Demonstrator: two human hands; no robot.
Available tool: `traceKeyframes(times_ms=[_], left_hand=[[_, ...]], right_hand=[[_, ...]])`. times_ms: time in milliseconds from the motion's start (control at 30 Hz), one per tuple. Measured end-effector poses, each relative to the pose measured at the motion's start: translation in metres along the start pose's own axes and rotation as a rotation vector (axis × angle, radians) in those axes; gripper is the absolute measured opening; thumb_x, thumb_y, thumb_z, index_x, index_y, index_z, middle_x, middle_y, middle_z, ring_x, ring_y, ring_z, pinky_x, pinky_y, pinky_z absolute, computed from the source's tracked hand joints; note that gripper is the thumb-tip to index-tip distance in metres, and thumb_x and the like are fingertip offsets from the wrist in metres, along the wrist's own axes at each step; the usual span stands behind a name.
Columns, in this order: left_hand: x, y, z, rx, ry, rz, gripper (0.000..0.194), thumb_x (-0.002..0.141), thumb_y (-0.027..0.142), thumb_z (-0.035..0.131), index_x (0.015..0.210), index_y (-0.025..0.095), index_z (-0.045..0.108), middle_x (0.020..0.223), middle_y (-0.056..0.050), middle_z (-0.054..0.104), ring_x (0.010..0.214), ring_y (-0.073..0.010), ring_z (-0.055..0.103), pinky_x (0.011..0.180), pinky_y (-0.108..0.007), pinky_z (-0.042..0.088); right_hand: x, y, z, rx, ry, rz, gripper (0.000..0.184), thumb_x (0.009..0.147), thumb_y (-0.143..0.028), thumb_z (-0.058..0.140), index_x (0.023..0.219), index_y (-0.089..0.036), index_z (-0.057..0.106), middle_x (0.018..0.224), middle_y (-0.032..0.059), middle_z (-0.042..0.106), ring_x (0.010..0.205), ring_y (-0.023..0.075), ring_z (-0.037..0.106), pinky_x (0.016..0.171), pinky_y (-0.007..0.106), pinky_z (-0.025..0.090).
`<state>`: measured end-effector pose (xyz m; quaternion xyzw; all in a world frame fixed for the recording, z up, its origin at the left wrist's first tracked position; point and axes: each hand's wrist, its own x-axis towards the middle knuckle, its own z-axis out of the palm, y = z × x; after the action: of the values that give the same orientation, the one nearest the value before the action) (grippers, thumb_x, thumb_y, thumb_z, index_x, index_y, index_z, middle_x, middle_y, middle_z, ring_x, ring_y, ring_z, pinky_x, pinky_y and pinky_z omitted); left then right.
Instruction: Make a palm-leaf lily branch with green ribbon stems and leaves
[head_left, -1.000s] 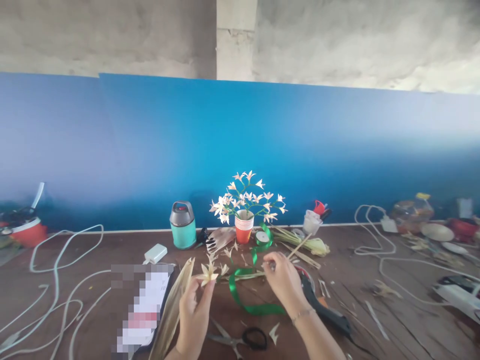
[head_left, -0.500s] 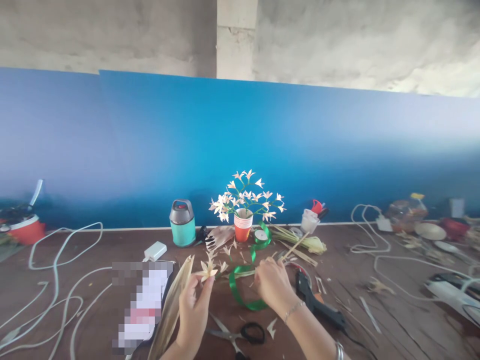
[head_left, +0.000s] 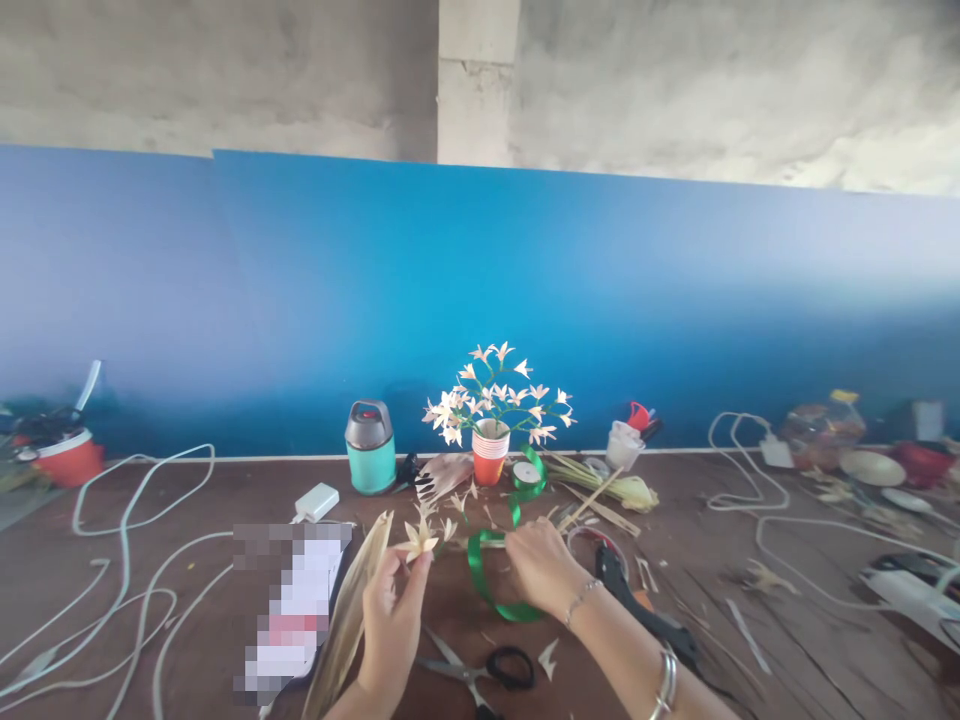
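Observation:
My left hand (head_left: 391, 610) pinches a pale, pointed-petal artificial flower (head_left: 420, 542) between thumb and fingers. To its right, my right hand (head_left: 541, 562) is closed with the knuckles up; whatever its fingers grip is hidden beneath it. A loop of green ribbon (head_left: 478, 575) curls beside and behind that hand and leads back toward its spool (head_left: 524, 474). Smaller pale flowers (head_left: 449, 529) lie just beyond the left hand. Open scissors (head_left: 466, 672) rest between my forearms. A long dry husk leaf (head_left: 352, 620) lies left of my left hand.
Behind the hands, a stack of paper cups (head_left: 490, 466) holds a spray of pale flowers (head_left: 499, 395). A black glue gun (head_left: 645, 610) lies by my right forearm. Left are a phone (head_left: 296, 610), a teal flask (head_left: 371, 465) and white cables (head_left: 124, 540). Dried stalks (head_left: 607, 485) lie behind right.
My right hand has moved left and slightly down toward the ribbon loop, turning knuckles up. The left hand keeps the flower in nearly the same place. The view shifts slightly.

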<state>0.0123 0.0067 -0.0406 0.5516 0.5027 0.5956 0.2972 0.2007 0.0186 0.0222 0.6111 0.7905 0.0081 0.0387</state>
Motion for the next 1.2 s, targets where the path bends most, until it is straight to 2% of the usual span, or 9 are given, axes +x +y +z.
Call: traceKeyframes(times_ms=[100, 300, 400, 533, 667, 800, 900, 1033, 1200], left_hand=[[0.0, 0.002, 0.001, -0.024, 0.013, 0.007, 0.025, 0.073, 0.04, 0.06, 0.077, 0.016, 0.063, 0.071, -0.003, 0.066, 0.067, -0.0186, 0.06, 0.063, -0.026, 0.047], [0.0, 0.001, 0.001, -0.035, 0.007, -0.011, 0.024, 0.074, 0.038, 0.06, 0.081, 0.015, 0.062, 0.063, 0.0, 0.059, 0.059, -0.0154, 0.053, 0.058, -0.024, 0.043], [0.0, 0.001, 0.001, -0.049, 0.012, -0.02, 0.024, 0.074, 0.039, 0.06, 0.078, 0.015, 0.061, 0.058, 0.002, 0.052, 0.054, -0.0132, 0.047, 0.052, -0.022, 0.038], [0.001, 0.008, 0.001, -0.081, -0.012, -0.043, 0.022, 0.073, 0.039, 0.061, 0.076, 0.017, 0.062, 0.061, 0.001, 0.053, 0.058, -0.0138, 0.046, 0.054, -0.023, 0.036], [0.002, 0.021, 0.003, -0.147, -0.02, -0.074, 0.021, 0.072, 0.038, 0.063, 0.075, 0.017, 0.063, 0.066, 0.0, 0.057, 0.063, -0.0145, 0.048, 0.06, -0.023, 0.038], [0.005, 0.036, 0.004, -0.27, -0.004, -0.148, 0.022, 0.068, 0.038, 0.067, 0.069, 0.017, 0.062, 0.063, 0.001, 0.056, 0.065, -0.0147, 0.05, 0.062, -0.022, 0.04], [0.005, 0.047, 0.006, -0.382, -0.005, -0.215, 0.022, 0.065, 0.037, 0.07, 0.065, 0.017, 0.059, 0.063, 0.002, 0.055, 0.068, -0.0146, 0.051, 0.065, -0.021, 0.04], [0.006, 0.066, 0.008, -0.464, -0.05, -0.275, 0.022, 0.064, 0.034, 0.071, 0.063, 0.018, 0.056, 0.063, 0.002, 0.055, 0.07, -0.0141, 0.051, 0.067, -0.021, 0.039], [0.013, 0.101, 0.013, -0.582, -0.226, -0.316, 0.022, 0.064, 0.034, 0.071, 0.063, 0.019, 0.056, 0.072, 0.0, 0.061, 0.088, -0.018, 0.054, 0.075, -0.023, 0.037]], right_hand=[[-0.002, 0.008, -0.009, 0.041, 0.04, 0.004, 0.015, 0.068, -0.008, 0.054, 0.075, -0.009, 0.067, 0.073, 0.0173, 0.069, 0.074, 0.0275, 0.064, 0.068, 0.033, 0.039], [-0.014, 0.028, -0.036, 0.205, 0.147, -0.002, 0.023, 0.078, -0.011, 0.043, 0.076, -0.019, 0.065, 0.077, 0.0055, 0.068, 0.078, 0.0186, 0.061, 0.069, 0.026, 0.039], [-0.019, 0.042, -0.054, 0.52, 0.238, 0.059, 0.019, 0.077, -0.018, 0.047, 0.078, -0.019, 0.065, 0.072, 0.0037, 0.067, 0.067, 0.017, 0.061, 0.061, 0.025, 0.041], [-0.021, 0.057, -0.071, 0.86, 0.438, 0.188, 0.015, 0.071, -0.028, 0.055, 0.07, -0.017, 0.065, 0.064, 0.0032, 0.066, 0.059, 0.0169, 0.058, 0.054, 0.026, 0.042], [-0.022, 0.061, -0.083, 1.055, 0.684, 0.231, 0.021, 0.07, -0.034, 0.06, 0.076, -0.016, 0.069, 0.071, 0.0054, 0.069, 0.066, 0.0191, 0.061, 0.058, 0.028, 0.045], [-0.026, 0.057, -0.103, 1.06, 0.875, 0.169, 0.022, 0.071, -0.037, 0.062, 0.077, -0.017, 0.071, 0.078, 0.0065, 0.07, 0.074, 0.0201, 0.061, 0.065, 0.031, 0.047], [-0.03, 0.052, -0.12, 1.046, 0.993, 0.144, 0.02, 0.071, -0.036, 0.064, 0.075, -0.018, 0.071, 0.078, 0.0063, 0.07, 0.071, 0.0177, 0.059, 0.063, 0.03, 0.046], [-0.029, 0.042, -0.132, 1.206, 1.004, 0.149, 0.022, 0.071, -0.036, 0.064, 0.076, -0.016, 0.071, 0.066, 0.0052, 0.068, 0.051, 0.0109, 0.051, 0.044, 0.024, 0.039], [-0.017, 0.025, -0.116, 1.539, 0.864, 0.082, 0.022, 0.068, -0.037, 0.068, 0.074, -0.016, 0.07, 0.057, 0.0018, 0.063, 0.044, 0.0085, 0.05, 0.04, 0.021, 0.035]])
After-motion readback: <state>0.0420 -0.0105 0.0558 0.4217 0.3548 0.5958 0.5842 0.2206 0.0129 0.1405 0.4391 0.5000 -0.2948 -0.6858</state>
